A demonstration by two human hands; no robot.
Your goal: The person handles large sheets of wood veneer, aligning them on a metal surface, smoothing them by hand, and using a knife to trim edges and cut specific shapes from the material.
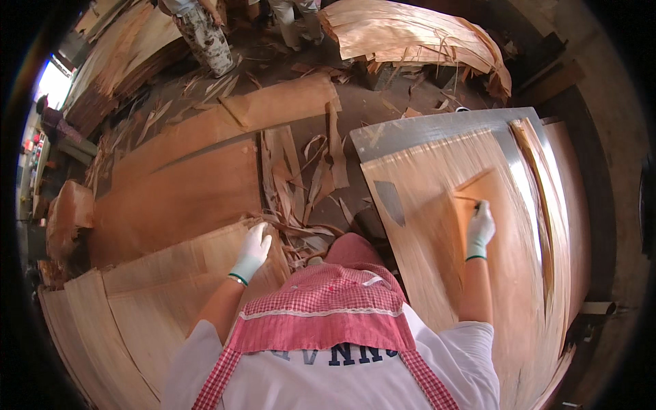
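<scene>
My left hand [252, 251], in a white glove with a green cuff, rests at the far right corner of a stack of pale wood veneer sheets [171, 287]. Its thumb stands a little apart from the fingers, and nothing shows in it. My right hand [480, 231], gloved the same way, is closed over the large veneer sheet [437, 225] on my right. A small dark tip pokes out of that fist; what it belongs to is hidden. Just beyond the fist lies a reddish veneer patch [482, 188] with a raised or folded edge. The large sheet also has a dark gap.
Under the right-hand sheet lies a grey board [444, 123], with curled veneer strips [536, 184] along its right side. Torn scraps [311, 171] litter the floor between the stacks. Reddish sheets [184, 178] lie ahead left. Beyond are a veneer pile [410, 34] and standing people [205, 37].
</scene>
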